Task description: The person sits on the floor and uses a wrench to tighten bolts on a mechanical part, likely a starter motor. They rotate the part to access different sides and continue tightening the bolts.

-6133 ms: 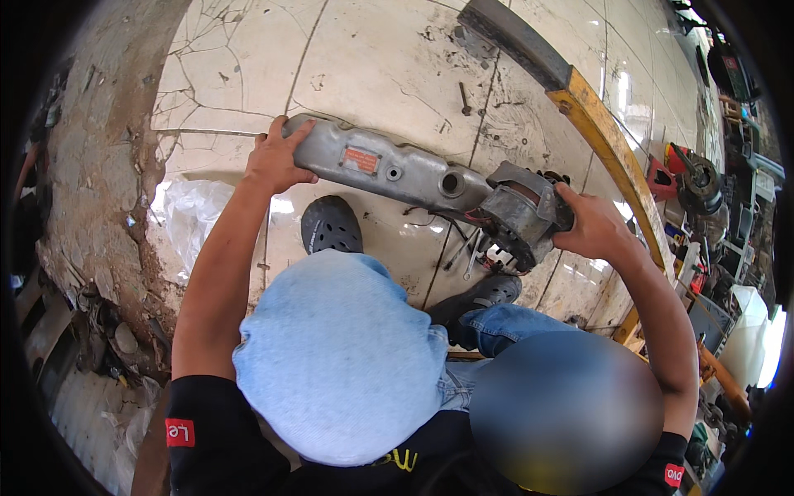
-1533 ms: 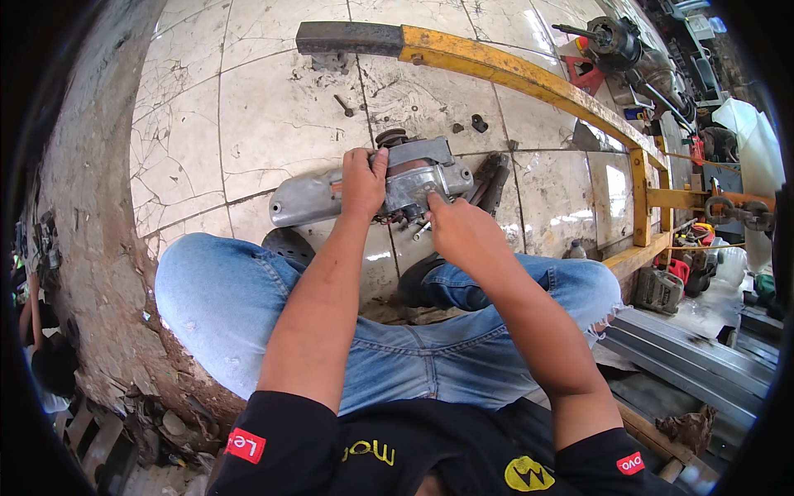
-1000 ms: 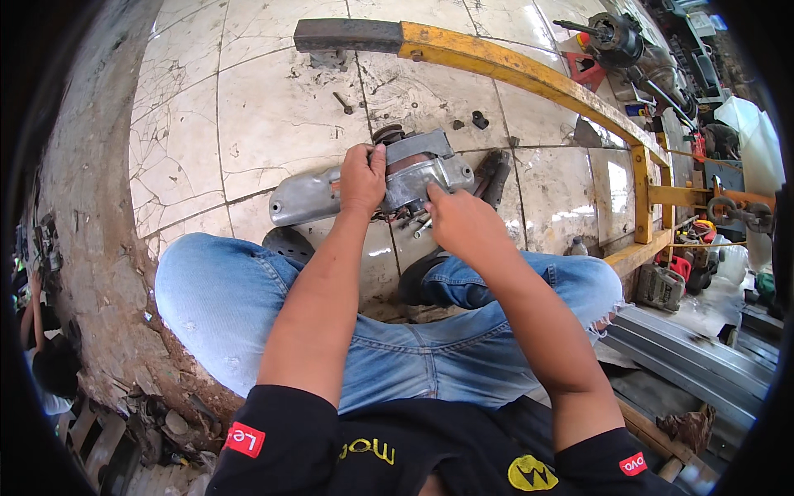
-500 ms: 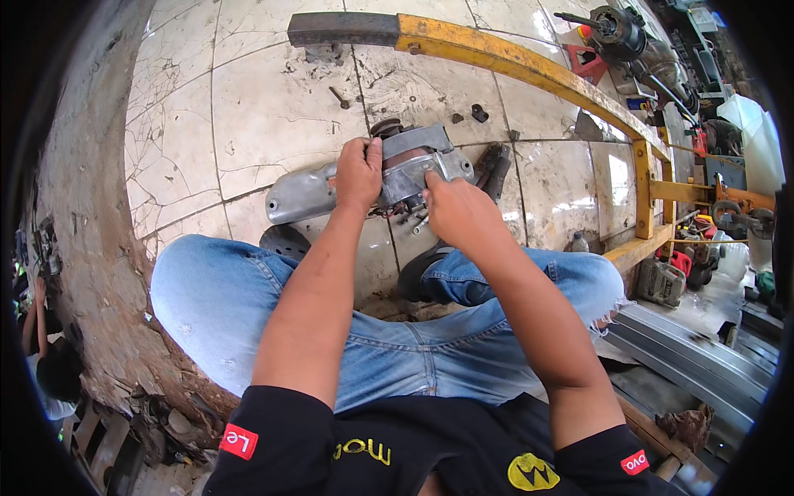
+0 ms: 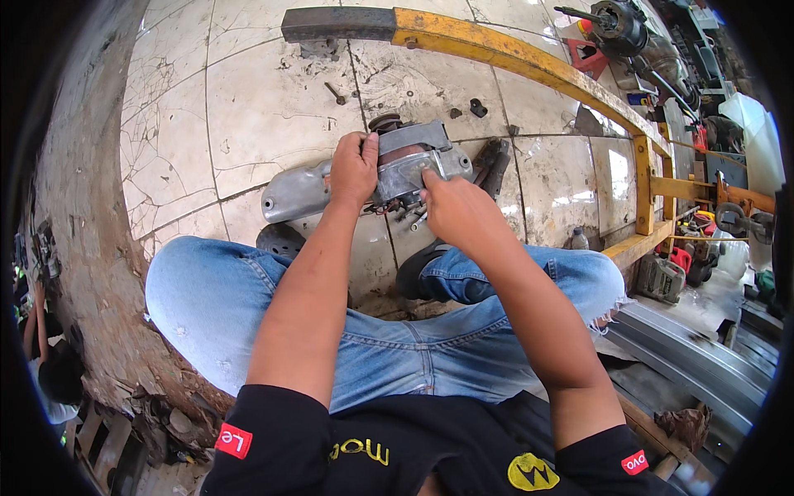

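Note:
An alternator [image 5: 405, 174] with a silver housing, a brown middle band and a pulley at its far end lies in front of me, over a long grey cast-metal cover [image 5: 289, 195]. My left hand [image 5: 354, 172] is closed on the alternator's left side, thumb along its edge. Curled at the near right of the housing is my right hand [image 5: 455, 209], one fingertip pressing on the metal. From under that hand sticks the end of a slim silver metal tool [image 5: 419, 221]; my fingers hide the rest, so its kind is unclear. Wires show at the alternator's near side.
A yellow steel frame [image 5: 513, 59] arches across the far side and down the right. A bolt [image 5: 335, 93] and small dark parts [image 5: 478, 108] lie on the tiles. Beside the alternator is a dark greasy part [image 5: 494, 165]. Metal channels [image 5: 686, 355] lie at right.
The view has shifted slightly. Both hands keep their places on the alternator, and the silver tool end under my right hand sits at a slightly different angle.

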Demonstrator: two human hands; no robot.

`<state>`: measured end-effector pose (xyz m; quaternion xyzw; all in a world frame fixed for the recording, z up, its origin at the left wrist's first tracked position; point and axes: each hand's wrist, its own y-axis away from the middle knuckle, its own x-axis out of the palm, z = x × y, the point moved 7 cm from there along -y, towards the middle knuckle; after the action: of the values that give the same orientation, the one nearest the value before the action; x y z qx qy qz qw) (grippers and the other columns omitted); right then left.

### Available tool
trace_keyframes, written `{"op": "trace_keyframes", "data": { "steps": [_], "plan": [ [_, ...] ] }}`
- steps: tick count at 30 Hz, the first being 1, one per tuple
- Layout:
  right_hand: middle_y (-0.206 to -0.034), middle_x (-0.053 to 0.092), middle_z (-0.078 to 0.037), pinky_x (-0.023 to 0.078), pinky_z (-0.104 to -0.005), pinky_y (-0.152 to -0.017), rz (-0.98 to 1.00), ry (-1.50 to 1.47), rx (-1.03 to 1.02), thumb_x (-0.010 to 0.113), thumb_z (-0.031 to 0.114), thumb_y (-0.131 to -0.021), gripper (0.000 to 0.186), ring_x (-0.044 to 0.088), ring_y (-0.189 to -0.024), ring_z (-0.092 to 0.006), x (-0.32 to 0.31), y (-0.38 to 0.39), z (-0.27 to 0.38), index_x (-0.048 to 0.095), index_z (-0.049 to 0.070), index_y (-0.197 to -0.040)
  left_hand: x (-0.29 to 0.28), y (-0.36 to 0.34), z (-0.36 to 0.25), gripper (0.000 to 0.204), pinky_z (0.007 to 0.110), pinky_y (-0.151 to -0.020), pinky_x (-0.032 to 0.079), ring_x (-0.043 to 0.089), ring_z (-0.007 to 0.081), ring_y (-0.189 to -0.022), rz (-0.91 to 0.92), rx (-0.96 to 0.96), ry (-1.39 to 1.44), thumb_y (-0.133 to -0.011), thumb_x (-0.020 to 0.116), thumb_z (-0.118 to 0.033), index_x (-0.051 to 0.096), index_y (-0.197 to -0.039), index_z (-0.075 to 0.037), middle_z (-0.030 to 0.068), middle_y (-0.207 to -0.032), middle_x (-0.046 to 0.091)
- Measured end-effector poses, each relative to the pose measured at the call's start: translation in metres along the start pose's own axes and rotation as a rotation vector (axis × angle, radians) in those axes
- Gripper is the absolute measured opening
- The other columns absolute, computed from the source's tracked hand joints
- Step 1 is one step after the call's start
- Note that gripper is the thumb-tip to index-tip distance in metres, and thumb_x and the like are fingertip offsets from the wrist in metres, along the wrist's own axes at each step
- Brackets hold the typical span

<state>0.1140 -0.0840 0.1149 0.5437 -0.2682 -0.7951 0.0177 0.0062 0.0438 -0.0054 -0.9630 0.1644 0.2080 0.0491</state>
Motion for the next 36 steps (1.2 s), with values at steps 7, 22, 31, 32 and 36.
{"op": "trace_keyframes", "data": {
  "steps": [7,22,31,32,36],
  "plan": [
    [-0.089,0.068,-0.029,0.049,-0.0576,-0.081,-0.126,-0.226,0.140,0.049,0.021,-0.098,0.029,0.065,-0.089,-0.0490,-0.017,0.008,-0.042,0.057,0.004,-0.120,0.001,0.002,-0.001,0.031,0.045,-0.082,0.047,0.059,0.0390,-0.093,-0.007,-0.021,-0.005,-0.098,0.059,-0.031,0.062,-0.094,-0.001,0.0203,-0.099,0.061],
    [-0.126,0.059,-0.027,0.052,-0.0467,-0.087,-0.170,-0.157,0.060,0.065,0.027,-0.091,0.044,0.064,-0.103,-0.0446,0.005,0.014,-0.039,0.059,0.013,-0.132,0.007,0.011,0.005,0.037,0.042,-0.086,0.048,0.059,0.0358,-0.098,-0.136,-0.145,-0.090,-0.097,0.058,-0.038,0.062,-0.095,-0.002,0.0186,-0.106,0.061],
    [-0.131,0.062,-0.012,0.054,-0.0446,-0.084,-0.164,0.104,-0.143,0.057,0.023,-0.095,0.037,0.066,-0.101,-0.0356,0.007,0.016,-0.012,0.062,0.010,-0.129,0.005,0.010,-0.001,0.036,0.042,-0.080,0.048,0.061,0.0358,-0.089,-0.139,-0.068,-0.095,-0.096,0.059,-0.036,0.063,-0.090,-0.001,0.0187,-0.094,0.062],
    [-0.131,0.062,-0.013,0.054,-0.0446,-0.084,-0.161,0.118,-0.141,0.057,0.022,-0.095,0.036,0.066,-0.101,-0.0354,0.006,0.015,-0.011,0.062,0.009,-0.128,0.006,0.010,-0.002,0.035,0.042,-0.080,0.048,0.061,0.0357,-0.089,-0.137,-0.071,-0.091,-0.097,0.059,-0.036,0.063,-0.091,-0.001,0.0186,-0.094,0.063],
    [-0.131,0.062,-0.013,0.054,-0.0459,-0.083,-0.105,0.130,-0.128,0.056,0.020,-0.094,0.035,0.067,-0.099,-0.0356,0.000,0.008,-0.001,0.061,0.006,-0.126,0.003,0.010,-0.001,0.034,0.041,-0.080,0.048,0.061,0.0349,-0.088,-0.148,-0.060,-0.093,-0.097,0.059,-0.034,0.063,-0.092,-0.001,0.0176,-0.095,0.063]
  ]
}}
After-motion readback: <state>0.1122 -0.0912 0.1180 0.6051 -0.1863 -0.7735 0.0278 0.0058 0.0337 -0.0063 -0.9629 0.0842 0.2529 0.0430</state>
